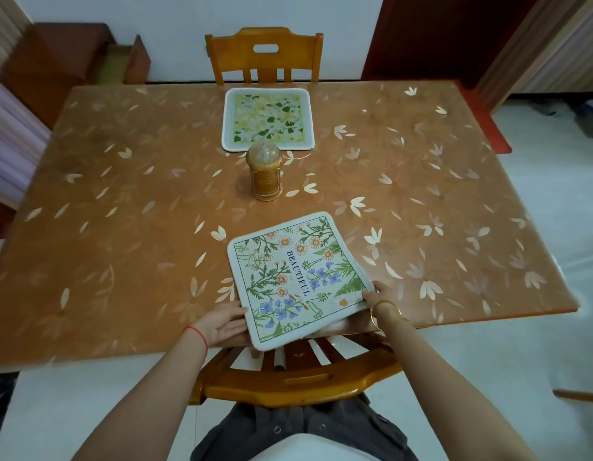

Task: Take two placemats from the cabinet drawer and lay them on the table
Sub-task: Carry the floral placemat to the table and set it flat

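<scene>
— Orange-brown counter (122,194) under a glossy petal-print cover, pale wall behind. Anything laid out on it?

— Green-and-yellow leaf-print placemat (268,119), flat at the far edge, right in front of the far wooden chair (265,54). Amber domed lantern (264,173) upright mid-counter, near that mat.

— And the second mat?

— White-bordered floral placemat lettered BEAUTIFUL (298,277), at the near edge, skewed. Near corner hanging past the rim, above the near wooden chair (288,384).

— Hands?

— Left hand (220,324) flat, fingers (235,313) straight along the floral mat's left edge, red string (199,335) round the wrist. Right hand (378,299) pinching the mat's right corner, gold bangle (386,311) on that wrist.
</scene>
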Motion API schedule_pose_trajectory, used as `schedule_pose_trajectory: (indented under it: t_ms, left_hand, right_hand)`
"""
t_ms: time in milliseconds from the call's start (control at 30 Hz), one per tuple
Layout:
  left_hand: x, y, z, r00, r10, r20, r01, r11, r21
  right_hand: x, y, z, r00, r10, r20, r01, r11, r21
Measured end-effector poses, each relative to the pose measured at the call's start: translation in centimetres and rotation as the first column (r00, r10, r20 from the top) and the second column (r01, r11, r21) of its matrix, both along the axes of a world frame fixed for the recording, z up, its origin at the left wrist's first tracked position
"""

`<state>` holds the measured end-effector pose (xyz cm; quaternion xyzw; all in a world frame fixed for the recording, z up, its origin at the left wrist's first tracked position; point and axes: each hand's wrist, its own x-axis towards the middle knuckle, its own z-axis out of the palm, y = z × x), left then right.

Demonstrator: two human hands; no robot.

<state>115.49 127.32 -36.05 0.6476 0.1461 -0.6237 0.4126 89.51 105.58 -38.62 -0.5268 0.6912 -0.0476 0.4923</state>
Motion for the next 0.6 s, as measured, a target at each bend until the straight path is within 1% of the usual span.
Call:
schedule_pose_trajectory:
  t_ms: [67,100,133,167,200,233,267,333,400,433,500,567,600]
  left_hand:
    - [-0.3,-0.2,-0.1,0.999,0.013,0.046,-0.013,1.000,-0.004]
    - [-0.4,-0.3,-0.1,0.998,0.016,0.067,-0.016,1.000,0.000]
    - [-0.5,-0.4,-0.2,0.996,0.028,0.089,-0.029,1.000,0.008]
    - [-0.7,-0.6,-0.3,0.993,0.049,0.107,-0.051,0.999,0.018]
    - [-0.9,-0.7,-0.4,0.991,0.083,0.110,-0.086,0.996,0.025]
    - [-1.1,-0.9,-0.5,0.988,0.126,0.090,-0.129,0.991,0.026]
    - [-1.4,-1.0,-0.4,0.984,0.170,0.056,-0.172,0.985,0.022]
    - [-2.1,-1.4,-0.5,0.973,0.231,-0.023,-0.231,0.973,0.009]
    - [-3.0,-1.5,-0.7,0.968,0.237,-0.077,-0.239,0.971,-0.010]
    - [-3.3,-1.5,-0.6,0.975,0.206,-0.083,-0.208,0.978,-0.012]
    - [-3.7,-1.3,-0.3,0.994,0.096,-0.052,-0.096,0.995,-0.001]
    - [-3.7,-1.0,-0.3,0.999,0.021,-0.033,-0.021,1.000,-0.001]
    - [-3.5,-0.8,-0.4,0.999,0.024,-0.027,-0.024,1.000,-0.004]
  right_hand:
    - [0.2,-0.5,0.2,0.999,-0.008,0.032,0.007,1.000,0.025]
    - [0.3,-0.6,0.4,0.997,-0.057,0.055,0.055,0.998,0.043]
    - [0.5,-0.6,0.6,0.984,-0.138,0.112,0.131,0.989,0.073]
    - [0.9,-0.3,1.2,0.940,-0.272,0.206,0.245,0.958,0.150]
    - [1.3,0.1,1.6,0.866,-0.402,0.297,0.336,0.908,0.250]
    - [1.7,0.7,2.3,0.787,-0.497,0.365,0.381,0.858,0.345]
    - [2.1,1.3,2.7,0.762,-0.516,0.390,0.367,0.841,0.397]
    - [2.9,2.8,3.5,0.803,-0.448,0.393,0.258,0.856,0.448]
    - [3.8,4.4,3.3,0.833,-0.402,0.380,0.196,0.856,0.478]
    - [4.1,5.0,3.0,0.856,-0.361,0.371,0.157,0.863,0.480]
    - [4.6,6.1,2.0,0.879,-0.305,0.365,0.106,0.874,0.474]
    - [4.7,6.4,1.3,0.911,-0.246,0.330,0.105,0.914,0.393]
    - [4.5,6.2,0.9,0.929,-0.216,0.300,0.102,0.930,0.354]
